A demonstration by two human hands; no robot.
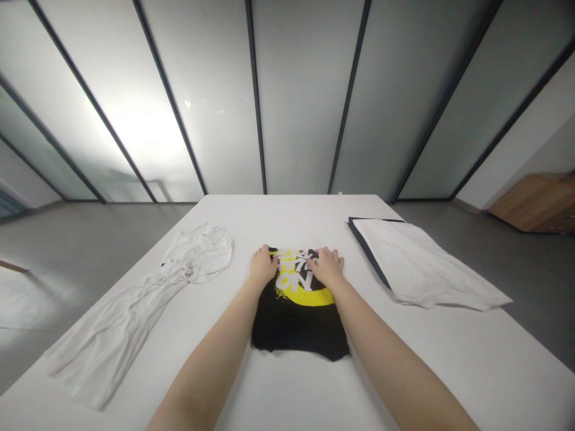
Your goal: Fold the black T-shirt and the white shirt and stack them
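Note:
A black T-shirt point(299, 329) with a yellow and white print lies flat and compact in the middle of the white table. My left hand point(264, 264) is at its far left corner, fingers bent and closed on the cloth. At the far right corner, my right hand point(329, 267) has its fingers curled over the edge and its thumb turned inward on the print. Both hands partly cover the shirt's far corners, and the fingertips are hard to make out. The shirt's near hem is slightly wavy.
On the left of the table point(287, 215) lies a crumpled, twisted white garment point(121, 323). To the right, a white garment point(426, 263) is spread flat over a dark one point(371, 254). Beyond the table stands a frosted glass wall point(296, 108) with dark frames.

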